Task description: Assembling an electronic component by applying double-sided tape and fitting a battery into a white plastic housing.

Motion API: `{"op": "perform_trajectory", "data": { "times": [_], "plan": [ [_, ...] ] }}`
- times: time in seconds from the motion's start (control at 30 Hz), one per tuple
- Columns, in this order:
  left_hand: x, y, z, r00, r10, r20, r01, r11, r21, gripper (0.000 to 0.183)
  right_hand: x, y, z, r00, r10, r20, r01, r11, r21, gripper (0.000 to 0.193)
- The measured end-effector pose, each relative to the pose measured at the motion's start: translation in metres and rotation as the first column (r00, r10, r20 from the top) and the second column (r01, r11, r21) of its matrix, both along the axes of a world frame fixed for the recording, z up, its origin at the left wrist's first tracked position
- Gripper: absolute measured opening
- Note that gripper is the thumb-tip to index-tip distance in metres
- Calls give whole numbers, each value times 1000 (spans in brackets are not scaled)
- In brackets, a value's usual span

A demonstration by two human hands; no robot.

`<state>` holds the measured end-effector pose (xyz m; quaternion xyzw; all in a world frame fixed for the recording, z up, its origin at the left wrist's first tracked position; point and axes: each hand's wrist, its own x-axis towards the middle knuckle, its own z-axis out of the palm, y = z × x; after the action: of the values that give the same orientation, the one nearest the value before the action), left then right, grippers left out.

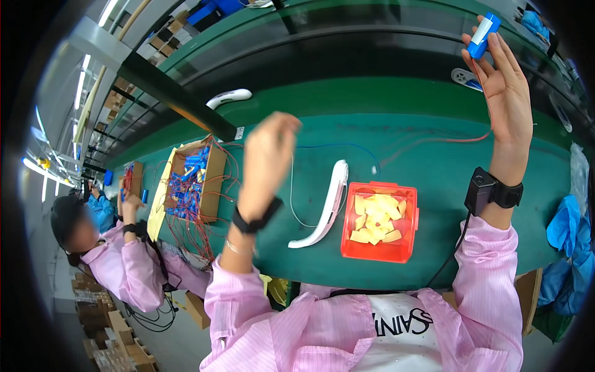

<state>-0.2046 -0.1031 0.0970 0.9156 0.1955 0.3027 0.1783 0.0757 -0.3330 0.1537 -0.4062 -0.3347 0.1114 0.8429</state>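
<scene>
Raised at the upper right, my right hand (pixel 507 87) has its fingers closed on a blue cylindrical battery (pixel 484 36) with a white label. A thin red wire runs down from the battery past my palm and across the bench. Over the left middle of the bench hovers my left hand (pixel 268 155), its fingers bent and smeared by motion, so whether they hold anything is unclear. Between my arms lies a curved white plastic housing (pixel 333 201). Beside it stands a red plastic bin (pixel 378 251) holding several yellow pads (pixel 375 214).
A cardboard box (pixel 215 186) of blue batteries with tangled red wires sits on the green bench (pixel 297 263) at left. Another white housing (pixel 229 98) lies on the line beyond, near a metal post (pixel 167 90). A co-worker in pink (pixel 133 273) sits at far left.
</scene>
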Motion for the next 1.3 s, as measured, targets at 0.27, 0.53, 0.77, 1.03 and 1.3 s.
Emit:
{"op": "perform_trajectory", "data": {
  "times": [0.27,0.53,0.77,1.03,1.3],
  "plan": [
    [46,251,-67,672,686,-278,-737,583,-342,63,-16,4,12,995,94,-33,-95,995,-34,41],
    [73,286,-122,635,654,-411,-730,682,-42,71,-28,3,16,996,34,-78,-35,999,-13,40],
    [26,174,-35,931,300,209,-147,830,-538,48,-49,26,11,988,140,-64,-148,979,-139,42],
    [41,41,30,926,109,361,183,706,-684,16,-82,41,-3,933,353,73,-311,891,-330,42],
    [46,-19,47,930,116,349,111,815,-568,17,-125,55,-18,904,377,202,-262,862,-434,38]
  ]
}}
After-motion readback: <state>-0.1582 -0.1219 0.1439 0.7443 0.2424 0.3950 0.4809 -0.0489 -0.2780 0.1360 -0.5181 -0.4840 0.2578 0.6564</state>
